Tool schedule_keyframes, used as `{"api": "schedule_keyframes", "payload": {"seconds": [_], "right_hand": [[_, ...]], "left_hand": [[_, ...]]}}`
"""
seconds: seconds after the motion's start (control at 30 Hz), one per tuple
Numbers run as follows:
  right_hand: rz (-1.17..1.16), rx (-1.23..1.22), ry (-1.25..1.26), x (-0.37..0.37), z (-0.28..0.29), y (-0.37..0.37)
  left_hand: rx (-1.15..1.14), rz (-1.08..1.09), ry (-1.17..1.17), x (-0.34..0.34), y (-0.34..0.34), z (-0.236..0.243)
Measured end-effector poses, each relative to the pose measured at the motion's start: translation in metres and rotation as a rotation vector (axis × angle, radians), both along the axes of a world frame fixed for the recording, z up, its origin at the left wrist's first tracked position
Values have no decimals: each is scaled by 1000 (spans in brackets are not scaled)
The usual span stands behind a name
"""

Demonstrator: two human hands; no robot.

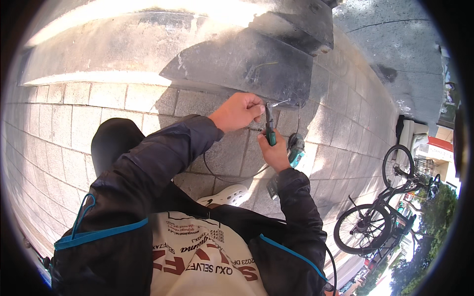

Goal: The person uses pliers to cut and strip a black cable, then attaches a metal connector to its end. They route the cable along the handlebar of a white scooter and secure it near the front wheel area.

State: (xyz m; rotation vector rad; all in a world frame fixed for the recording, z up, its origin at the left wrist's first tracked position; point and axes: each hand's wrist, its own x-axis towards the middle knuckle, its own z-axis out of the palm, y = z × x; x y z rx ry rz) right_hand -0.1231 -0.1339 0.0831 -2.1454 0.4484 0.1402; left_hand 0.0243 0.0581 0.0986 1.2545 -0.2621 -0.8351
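Note:
My right hand [275, 151] is closed round the green handles of a pair of pliers [269, 121], whose dark jaws point away from me. At the tip of the jaws is a thin, shiny metal piece [281, 102], slanting to the right; whether the jaws grip it, I cannot tell. Just left of the pliers, my left hand [239, 111] is closed, thumb and fingers pinched together. What it holds, if anything, is too small to make out. Beyond both hands rises the grey stone step [276, 74]. Behind my right hand lies a teal and black power tool [296, 152], partly hidden.
A thin black cable [216, 176] curves over the paving bricks [197, 106] under my arms. Near my feet shows a white clog [226, 196]. At the far right a bicycle [368, 227] stands on the pavement, with greenery behind it.

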Motion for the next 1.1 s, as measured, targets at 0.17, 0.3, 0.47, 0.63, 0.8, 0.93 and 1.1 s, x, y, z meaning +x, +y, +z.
{"api": "schedule_keyframes", "payload": {"seconds": [0.17,0.3,0.47,0.63,0.8,0.93,1.1], "right_hand": [[112,-111,200,8,46,-13],[62,46,338,-1,51,-19],[55,79,497,-3,65,-11],[-26,132,483,-7,61,1],[-18,87,440,-8,54,6],[-64,54,531,1,62,14],[-39,-39,460,0,56,23]], "left_hand": [[92,74,-88,-1,-1,-4],[261,138,-479,-10,-3,-12],[365,143,-647,-18,-1,-14],[404,157,-690,-24,-2,-13],[426,137,-661,-24,-2,-14],[449,131,-676,-24,0,-18],[444,182,-712,-26,-5,-22]]}}
